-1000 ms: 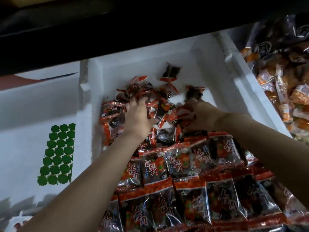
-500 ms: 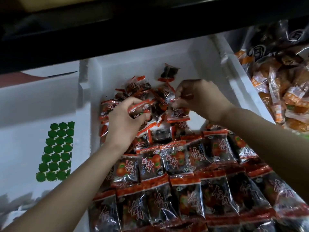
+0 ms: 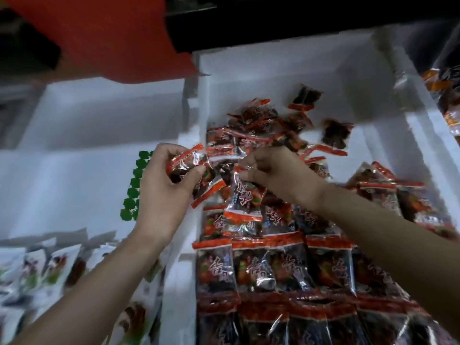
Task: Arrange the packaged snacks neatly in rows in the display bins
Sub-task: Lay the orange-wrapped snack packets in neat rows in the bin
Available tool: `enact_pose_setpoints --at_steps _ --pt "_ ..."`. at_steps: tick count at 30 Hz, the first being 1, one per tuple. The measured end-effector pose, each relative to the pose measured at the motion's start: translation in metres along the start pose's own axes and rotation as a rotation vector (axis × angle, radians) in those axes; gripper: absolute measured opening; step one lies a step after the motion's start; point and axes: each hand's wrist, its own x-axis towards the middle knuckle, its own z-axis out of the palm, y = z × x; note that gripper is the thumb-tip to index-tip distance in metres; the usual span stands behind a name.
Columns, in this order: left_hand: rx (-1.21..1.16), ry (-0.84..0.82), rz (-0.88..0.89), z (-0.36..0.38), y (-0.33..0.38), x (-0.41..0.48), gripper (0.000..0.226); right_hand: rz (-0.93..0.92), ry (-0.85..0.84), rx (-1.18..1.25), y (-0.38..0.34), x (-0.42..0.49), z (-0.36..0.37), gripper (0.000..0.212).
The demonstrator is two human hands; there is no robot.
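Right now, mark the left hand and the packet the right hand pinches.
left hand (image 3: 161, 195): head view, back of the hand.
red-edged clear plastic snack packet (image 3: 242, 201): head view, printed front panel.

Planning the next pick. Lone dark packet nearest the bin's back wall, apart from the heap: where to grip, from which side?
Take the lone packet by its red sealed strip, pinching down from above on the near side. It seems to lie flat on the floor of the bin, clear of the heap. The strip is its thin, flat edge and faces the near, reachable side.
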Motion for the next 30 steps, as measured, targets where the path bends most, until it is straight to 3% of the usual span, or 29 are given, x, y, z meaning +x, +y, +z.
enact_pose_setpoints --at_steps 6,12,22,30 --pt "-0.008 -0.039 -0.003 -0.022 -0.016 -0.013 0.03 -0.005 -0.21 -0.177 0.002 0.006 0.028 0.003" --pt "0.035 -0.2 -0.028 -0.027 -0.022 -0.018 0.026 -0.032 -0.258 -0.245 0.005 0.003 0.022 0.006" --pt "0.257 -0.447 -0.084 -0.003 -0.031 0.002 0.02 -0.026 -0.209 -0.291 0.011 -0.001 0.024 0.027" --pt "0.596 -0.446 0.123 0.005 -0.03 -0.01 0.033 -0.108 -0.162 -0.295 0.012 -0.007 0.027 0.023"
